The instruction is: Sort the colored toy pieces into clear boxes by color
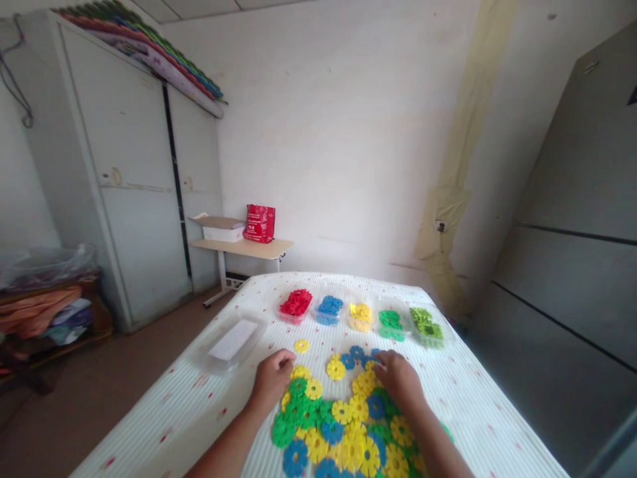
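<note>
Fingers drawn close, the left hand (275, 373) and right hand (397, 376), 2 in all, stand at 10 and 1 o'clock from an uncountable heap of blue, green and yellow flower-shaped plastic discs (343, 412); whether either pinches anything, I cannot tell. From that heap, 1 loose yellow disc (301, 346) lies at 11 o'clock, 1 clear plastic container (219, 364) at 10, 5 clear plastic tubs (360, 326) from 11 to 1.

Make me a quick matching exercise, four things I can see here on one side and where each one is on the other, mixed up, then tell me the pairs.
Things:
1. red pieces
2. lone yellow piece
3. light green pieces
4. red bag

Places:
A. on the side table
B. in the rightmost tub
C. in the leftmost tub
D. just beyond the left hand

Pairs: 1-C, 2-D, 3-B, 4-A
</note>
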`<state>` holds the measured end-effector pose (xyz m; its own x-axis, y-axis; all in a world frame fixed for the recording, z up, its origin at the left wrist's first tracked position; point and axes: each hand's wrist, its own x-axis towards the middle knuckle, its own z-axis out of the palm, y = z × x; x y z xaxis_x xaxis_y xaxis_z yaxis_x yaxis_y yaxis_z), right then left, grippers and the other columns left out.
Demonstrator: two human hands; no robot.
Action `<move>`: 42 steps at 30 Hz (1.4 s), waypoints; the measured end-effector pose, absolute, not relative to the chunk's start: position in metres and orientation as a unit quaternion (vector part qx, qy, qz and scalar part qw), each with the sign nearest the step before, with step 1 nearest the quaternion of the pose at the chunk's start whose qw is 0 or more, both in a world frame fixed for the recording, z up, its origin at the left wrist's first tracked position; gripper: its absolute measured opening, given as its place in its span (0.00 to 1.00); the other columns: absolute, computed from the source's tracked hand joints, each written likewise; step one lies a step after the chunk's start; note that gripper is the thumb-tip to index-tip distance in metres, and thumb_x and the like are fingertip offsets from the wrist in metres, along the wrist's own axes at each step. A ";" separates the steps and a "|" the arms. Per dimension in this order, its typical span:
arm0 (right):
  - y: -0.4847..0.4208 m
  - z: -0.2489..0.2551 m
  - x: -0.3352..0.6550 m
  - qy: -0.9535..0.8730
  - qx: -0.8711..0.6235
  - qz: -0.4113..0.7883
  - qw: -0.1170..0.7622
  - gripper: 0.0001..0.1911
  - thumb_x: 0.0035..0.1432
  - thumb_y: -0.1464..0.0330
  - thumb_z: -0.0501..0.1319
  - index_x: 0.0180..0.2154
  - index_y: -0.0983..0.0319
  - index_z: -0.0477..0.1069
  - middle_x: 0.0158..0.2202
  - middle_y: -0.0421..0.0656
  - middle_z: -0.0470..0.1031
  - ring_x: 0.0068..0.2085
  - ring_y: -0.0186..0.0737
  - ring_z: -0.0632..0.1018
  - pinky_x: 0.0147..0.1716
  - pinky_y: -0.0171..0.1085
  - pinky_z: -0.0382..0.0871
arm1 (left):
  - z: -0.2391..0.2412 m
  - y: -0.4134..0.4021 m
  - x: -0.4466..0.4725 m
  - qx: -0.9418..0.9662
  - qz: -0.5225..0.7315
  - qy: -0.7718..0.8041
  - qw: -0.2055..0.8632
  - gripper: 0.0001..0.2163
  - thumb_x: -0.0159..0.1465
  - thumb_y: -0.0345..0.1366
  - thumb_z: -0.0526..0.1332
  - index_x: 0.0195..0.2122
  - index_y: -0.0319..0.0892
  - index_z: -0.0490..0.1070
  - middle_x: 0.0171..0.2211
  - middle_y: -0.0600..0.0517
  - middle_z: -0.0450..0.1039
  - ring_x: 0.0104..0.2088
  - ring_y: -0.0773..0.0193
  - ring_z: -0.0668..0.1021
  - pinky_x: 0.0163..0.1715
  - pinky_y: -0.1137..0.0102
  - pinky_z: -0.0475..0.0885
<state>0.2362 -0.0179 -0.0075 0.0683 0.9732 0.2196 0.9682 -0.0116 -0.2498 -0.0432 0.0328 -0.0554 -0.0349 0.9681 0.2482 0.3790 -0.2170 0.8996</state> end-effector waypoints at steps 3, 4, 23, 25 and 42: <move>-0.013 -0.008 0.227 -0.668 -0.736 -0.005 0.108 0.17 0.49 0.66 0.57 0.43 0.61 0.72 0.41 0.50 0.74 0.41 0.44 0.75 0.39 0.35 0.66 | -0.056 0.032 -0.044 0.627 0.468 0.544 0.303 0.08 0.51 0.35 0.52 0.25 0.40 0.69 0.18 0.57 0.68 0.18 0.69 0.69 0.21 0.75 0.63; -0.013 -0.009 0.225 -0.663 -0.742 -0.009 0.096 0.17 0.49 0.66 0.57 0.43 0.61 0.72 0.42 0.50 0.74 0.42 0.44 0.75 0.38 0.36 0.67 | -0.056 0.033 -0.044 0.629 0.467 0.544 0.301 0.08 0.51 0.35 0.52 0.25 0.40 0.69 0.18 0.57 0.68 0.18 0.69 0.69 0.21 0.75 0.63; -0.028 -0.006 0.227 -0.714 -0.639 0.139 0.250 0.20 0.50 0.70 0.50 0.43 0.59 0.73 0.39 0.44 0.76 0.39 0.39 0.75 0.40 0.34 0.65 | -0.055 0.031 -0.045 0.640 0.457 0.550 0.282 0.07 0.51 0.35 0.53 0.26 0.41 0.70 0.17 0.58 0.68 0.18 0.69 0.70 0.22 0.75 0.63; -0.029 -0.008 0.222 -0.726 -0.653 0.102 0.189 0.19 0.50 0.71 0.50 0.43 0.61 0.73 0.41 0.47 0.74 0.42 0.41 0.74 0.43 0.35 0.63 | -0.054 0.030 -0.044 0.639 0.457 0.551 0.281 0.08 0.51 0.35 0.53 0.26 0.41 0.70 0.17 0.58 0.68 0.18 0.69 0.70 0.22 0.75 0.63; -0.034 -0.007 0.216 -0.744 -0.645 0.113 0.131 0.19 0.43 0.70 0.58 0.42 0.57 0.70 0.43 0.44 0.70 0.46 0.43 0.70 0.44 0.37 0.60 | -0.051 0.029 -0.044 0.645 0.455 0.549 0.276 0.09 0.51 0.35 0.52 0.26 0.41 0.71 0.17 0.57 0.69 0.20 0.67 0.71 0.23 0.74 0.64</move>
